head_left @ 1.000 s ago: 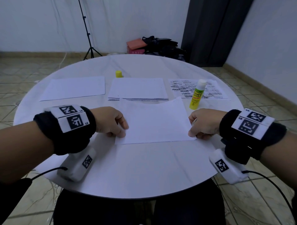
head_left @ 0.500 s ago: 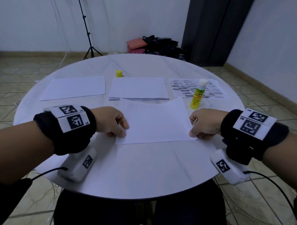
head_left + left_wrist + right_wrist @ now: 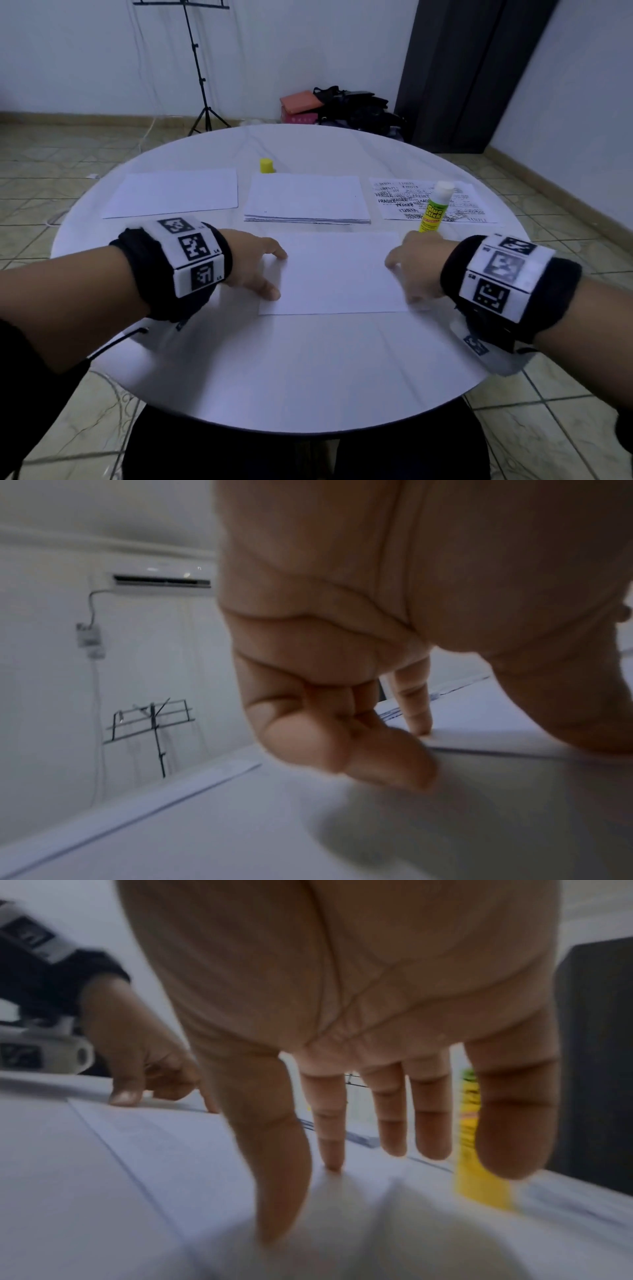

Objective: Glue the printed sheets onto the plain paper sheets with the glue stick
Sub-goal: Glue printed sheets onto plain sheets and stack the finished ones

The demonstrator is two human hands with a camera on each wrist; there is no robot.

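Head view: round white bench (image 3: 274,370) w/ a plain white paper sheet (image 3: 334,274) lying flat near the front edge, blank side up. Left hand (image 3: 255,265) rests on its left edge, right hand (image 3: 416,270) on its right edge. Behind it is a stack of white sheets (image 3: 306,198) w/ dark print lines visible only along the near edge. At the far left lies a single plain white sheet (image 3: 173,192), at the far right a printed sheet w/ black text (image 3: 394,198). The yellow glue stick w/ white top (image 3: 435,209) stands upright on the printed sheet, uncapped; its small yellow cap (image 3: 267,165) stands apart, just behind the stack.

Left wrist view adds what the head view hides: the fingertips (image 3: 421,723) of the left hand press down on the sheet edge, fingers bent only loosely, gripping nothing. It also shows a white wall air-conditioner (image 3: 161,580) and a black music stand (image 3: 154,723).

Right wrist view: the right hand is spread, fingers (image 3: 330,1123) straight and apart, index tip touching the paper, nothing clasped. The right edge of the sheet looks lifted or buckled under this hand, but blur prevents certainty. The glue stick (image 3: 476,1164) shows just behind the little finger, not touched.
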